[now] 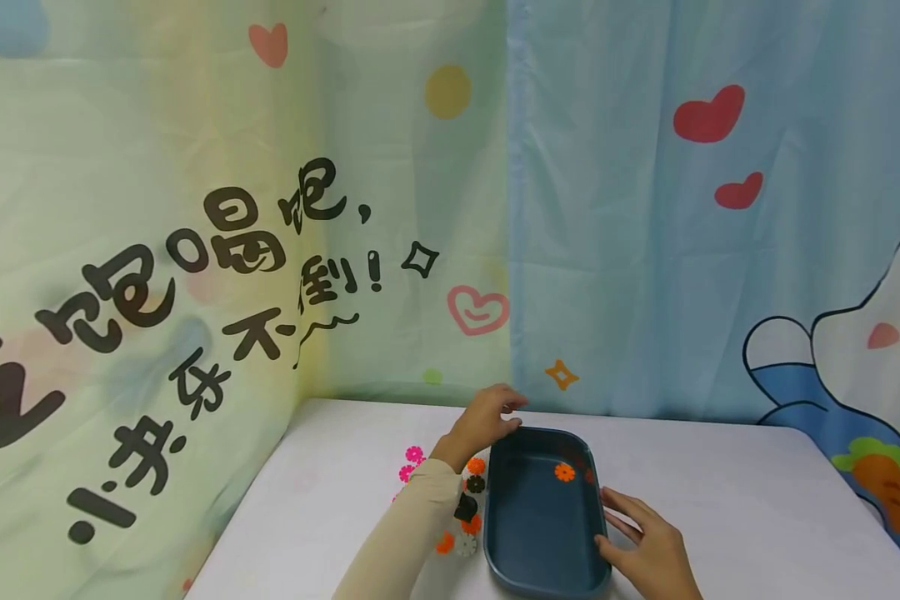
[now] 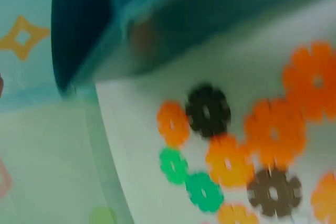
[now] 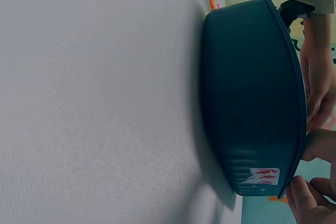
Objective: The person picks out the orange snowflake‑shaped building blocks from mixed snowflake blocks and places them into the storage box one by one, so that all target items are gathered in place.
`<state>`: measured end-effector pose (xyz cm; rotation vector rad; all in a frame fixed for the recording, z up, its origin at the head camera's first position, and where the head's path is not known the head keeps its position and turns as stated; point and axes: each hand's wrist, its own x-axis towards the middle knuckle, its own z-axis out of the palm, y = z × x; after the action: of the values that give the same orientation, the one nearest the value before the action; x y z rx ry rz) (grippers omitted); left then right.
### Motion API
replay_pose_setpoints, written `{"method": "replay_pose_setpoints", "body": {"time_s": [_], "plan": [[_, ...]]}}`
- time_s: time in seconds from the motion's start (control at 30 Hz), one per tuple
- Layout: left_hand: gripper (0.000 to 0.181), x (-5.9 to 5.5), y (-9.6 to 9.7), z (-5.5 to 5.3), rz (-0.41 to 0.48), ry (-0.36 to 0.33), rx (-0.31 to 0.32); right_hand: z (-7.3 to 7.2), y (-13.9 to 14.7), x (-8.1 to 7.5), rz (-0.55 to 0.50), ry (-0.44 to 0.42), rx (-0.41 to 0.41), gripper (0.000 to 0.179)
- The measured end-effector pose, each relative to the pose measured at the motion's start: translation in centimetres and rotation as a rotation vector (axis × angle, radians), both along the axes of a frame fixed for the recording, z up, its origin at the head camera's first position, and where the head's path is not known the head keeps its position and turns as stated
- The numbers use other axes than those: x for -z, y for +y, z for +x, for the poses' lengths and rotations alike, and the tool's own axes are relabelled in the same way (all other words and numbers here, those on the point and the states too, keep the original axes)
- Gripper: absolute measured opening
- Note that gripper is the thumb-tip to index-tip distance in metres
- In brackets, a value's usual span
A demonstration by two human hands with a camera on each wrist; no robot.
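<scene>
A dark blue rectangular tray [image 1: 547,533] stands lengthwise on the white table. One orange flower-shaped disc [image 1: 565,472] lies inside it toward the far end. At the tray's far-left corner is my left hand [image 1: 483,425], fingers loosely bent and the thumb close to the rim; the left wrist view is blurred there. My right hand [image 1: 645,542] holds the right rim between thumb and fingers, also visible in the right wrist view, where a white label [image 3: 265,176] shows on the tray wall.
Left of the tray lie several notched plastic discs: orange [image 2: 275,132], black [image 2: 208,111], green [image 2: 205,191], pink [image 1: 414,454] and grey [image 1: 467,545]. My left forearm passes over some. A printed curtain [image 1: 592,208] hangs behind the table [image 1: 720,492].
</scene>
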<state>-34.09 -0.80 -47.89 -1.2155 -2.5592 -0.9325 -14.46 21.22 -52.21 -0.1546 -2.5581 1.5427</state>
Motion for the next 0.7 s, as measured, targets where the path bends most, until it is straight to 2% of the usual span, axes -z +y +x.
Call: {"method": "replay_pose_setpoints", "body": {"time_s": [0.17,0.33,0.57,0.7], "plan": [[0.028,0.8,-2.7,-0.3,-0.019,-0.011,-0.054,0.0,0.2,0.1,-0.019,0.010,-0.012,0.069],[0.028,2.2,-4.7,-0.2,-0.089,-0.036,-0.093,-0.1,0.1,0.1,-0.008,-0.018,-0.003,0.070],[0.034,4.1,-6.2,0.4,-0.196,-0.225,-0.111,-0.3,0.0,0.2,0.021,-0.032,0.021,0.070],[0.037,4.9,-6.4,0.7,-0.251,-0.292,-0.127,-0.3,0.0,0.2,0.018,-0.034,0.025,0.070]]}}
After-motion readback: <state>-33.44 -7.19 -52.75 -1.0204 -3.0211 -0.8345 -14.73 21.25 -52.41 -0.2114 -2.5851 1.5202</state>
